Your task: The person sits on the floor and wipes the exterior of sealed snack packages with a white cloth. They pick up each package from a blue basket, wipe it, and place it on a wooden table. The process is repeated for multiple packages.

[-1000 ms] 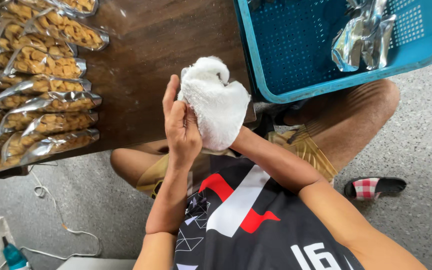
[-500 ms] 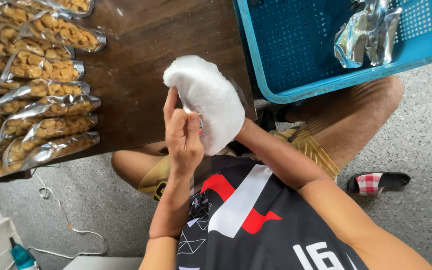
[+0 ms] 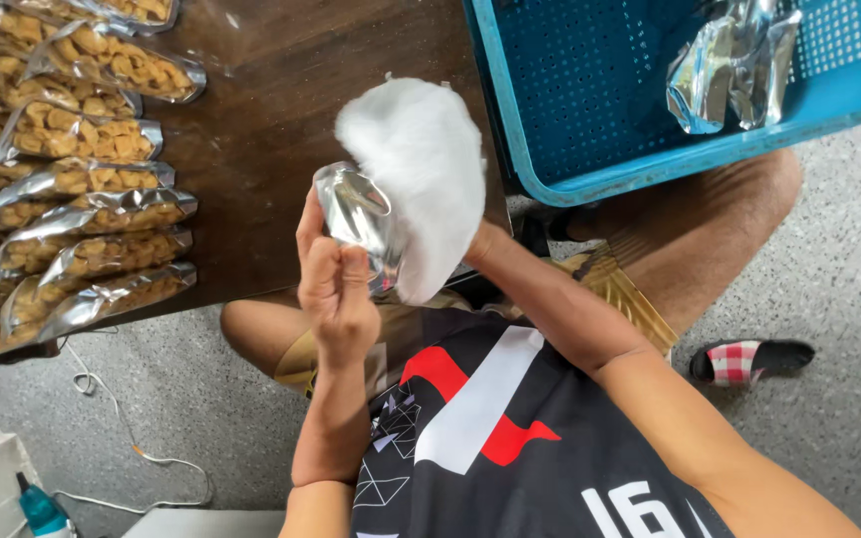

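Currently, left hand (image 3: pixel 336 289): grip closed on foil pouch (image 3: pixel 356 214), frame centre.
Right hand (image 3: pixel 421 179): white cloth-covered, grip unclear, against pouch.
Risk: pouch likely slips onto worktop (image 3: pixel 281 120) if pinch loosens.

A silver pouch (image 3: pixel 356 214) now shows, apparently beside the white cloth (image 3: pixel 421 179).

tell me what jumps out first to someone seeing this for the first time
Dead centre, the right hand wears a bulky white glove and, with the bare left hand, holds a shiny silver pouch above the dark wooden table. Rows of clear bags of golden snacks lie along the table's left side. At upper right, a blue plastic basket holds crumpled silver pouches.
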